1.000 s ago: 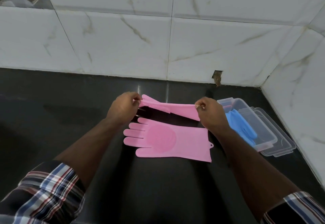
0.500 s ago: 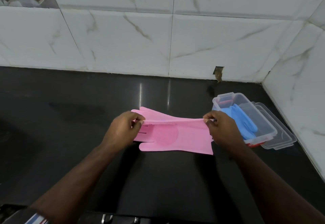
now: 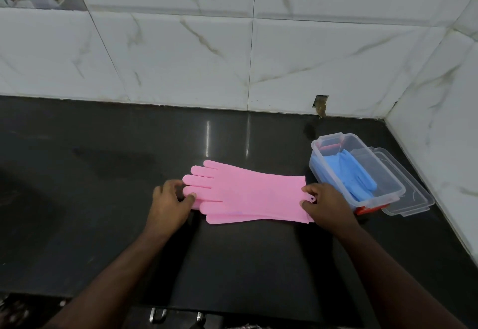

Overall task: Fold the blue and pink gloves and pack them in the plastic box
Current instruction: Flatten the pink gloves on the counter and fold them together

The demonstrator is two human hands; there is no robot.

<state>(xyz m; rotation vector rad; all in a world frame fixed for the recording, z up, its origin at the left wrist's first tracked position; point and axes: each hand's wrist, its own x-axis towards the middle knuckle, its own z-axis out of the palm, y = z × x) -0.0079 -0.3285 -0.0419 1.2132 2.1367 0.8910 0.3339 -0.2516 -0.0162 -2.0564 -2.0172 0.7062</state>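
Two pink gloves (image 3: 248,194) are laid flat on the black counter (image 3: 103,199), one stacked on the other, fingers pointing left, cuffs to the right. The fingertip end is pinched by the left hand (image 3: 169,203); the grip is closed on glove fingers. The cuff end is pinched by the right hand (image 3: 326,203), thumb at the small cuff loop. Just beside the cuffs, blue gloves (image 3: 349,173) are seen inside the open plastic box (image 3: 388,186), which rests on its lid (image 3: 413,199) near the tiled corner.

No legible text anywhere.
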